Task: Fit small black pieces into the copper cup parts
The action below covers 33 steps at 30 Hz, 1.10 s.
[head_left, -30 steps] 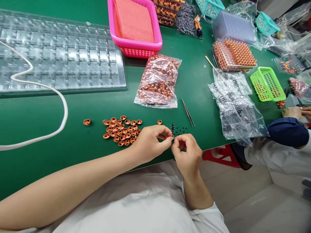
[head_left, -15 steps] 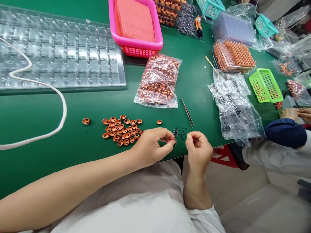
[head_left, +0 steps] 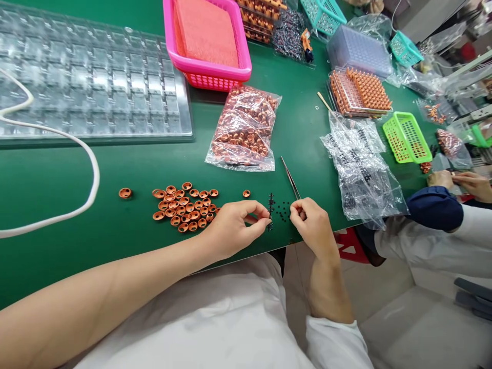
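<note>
My left hand (head_left: 240,225) pinches a thin black plastic strip with small side stubs (head_left: 271,201) between thumb and forefinger, upright over the table edge side. Small black pieces (head_left: 283,210) lie scattered just right of it. My right hand (head_left: 313,223) is closed beside these pieces, thumb and fingers together; whatever they hold is hidden. Metal tweezers (head_left: 290,177) lie on the table, their lower end meeting my right fingers. A pile of copper-coloured cup-shaped rings (head_left: 188,207) sits left of my left hand, with one ring (head_left: 246,193) apart, near the strip, and another (head_left: 125,192) farther left.
Behind lie a bag of copper rings (head_left: 246,128), a pink basket (head_left: 215,77) and a clear moulded tray (head_left: 115,87). A white cable (head_left: 94,174) crosses the left side. Right are plastic bags (head_left: 361,169), a green basket (head_left: 407,136) and a co-worker's hands (head_left: 474,185).
My right hand has moved up and left to the tweezers' lower end and the black pieces. My left hand keeps its pinch on the strip. The whole view has shifted slightly.
</note>
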### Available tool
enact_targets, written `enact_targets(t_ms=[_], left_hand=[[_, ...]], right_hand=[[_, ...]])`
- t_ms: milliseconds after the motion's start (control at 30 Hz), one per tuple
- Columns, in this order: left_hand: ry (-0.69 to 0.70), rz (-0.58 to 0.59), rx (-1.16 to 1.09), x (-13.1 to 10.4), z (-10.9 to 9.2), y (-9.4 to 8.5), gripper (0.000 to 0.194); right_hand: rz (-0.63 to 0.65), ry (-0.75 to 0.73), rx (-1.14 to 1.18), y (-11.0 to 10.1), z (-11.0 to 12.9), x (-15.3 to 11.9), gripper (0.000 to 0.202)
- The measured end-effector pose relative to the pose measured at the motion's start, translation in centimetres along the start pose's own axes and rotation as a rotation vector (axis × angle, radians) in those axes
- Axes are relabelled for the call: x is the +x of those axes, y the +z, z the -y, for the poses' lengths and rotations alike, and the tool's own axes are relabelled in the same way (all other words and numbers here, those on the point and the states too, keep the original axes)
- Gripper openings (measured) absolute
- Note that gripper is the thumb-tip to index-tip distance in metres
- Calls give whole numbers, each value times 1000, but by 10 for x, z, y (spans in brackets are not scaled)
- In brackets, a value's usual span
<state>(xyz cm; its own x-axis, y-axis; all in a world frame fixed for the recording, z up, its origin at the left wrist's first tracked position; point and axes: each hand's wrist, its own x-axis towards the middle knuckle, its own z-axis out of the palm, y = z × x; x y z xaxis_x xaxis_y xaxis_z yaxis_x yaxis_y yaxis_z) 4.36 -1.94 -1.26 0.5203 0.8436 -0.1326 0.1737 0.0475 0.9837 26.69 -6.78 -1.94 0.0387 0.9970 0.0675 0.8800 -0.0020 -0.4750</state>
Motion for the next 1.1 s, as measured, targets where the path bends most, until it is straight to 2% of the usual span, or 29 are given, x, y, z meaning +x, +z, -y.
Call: enact_targets(t_ms=[400, 600, 700, 833, 933, 1000, 1100], left_hand=[[-31, 11, -31, 2, 2, 0, 11], [-36, 16, -47, 1, 2, 1, 10], [-59, 28, -64, 1, 1, 0, 11], [-137, 64, -151, 4, 2, -2, 16], [-163, 100, -208, 5, 2, -3, 18], [-166, 121, -226, 4, 2, -4, 18], [-161, 140, -237, 3, 1, -4, 17]], right_hand=[[-136, -200, -307, 10, -3, -1, 16], [-191, -221, -390, 12, -2, 1, 16], [-211, -183, -246, 6, 0, -2, 15], [-231, -43, 143, -3, 15, -15, 10], [-104, 91, 423, -2, 29, -26, 7], [-13, 128, 558, 3, 36, -30, 7], [49, 153, 665, 10, 40, -31, 6]])
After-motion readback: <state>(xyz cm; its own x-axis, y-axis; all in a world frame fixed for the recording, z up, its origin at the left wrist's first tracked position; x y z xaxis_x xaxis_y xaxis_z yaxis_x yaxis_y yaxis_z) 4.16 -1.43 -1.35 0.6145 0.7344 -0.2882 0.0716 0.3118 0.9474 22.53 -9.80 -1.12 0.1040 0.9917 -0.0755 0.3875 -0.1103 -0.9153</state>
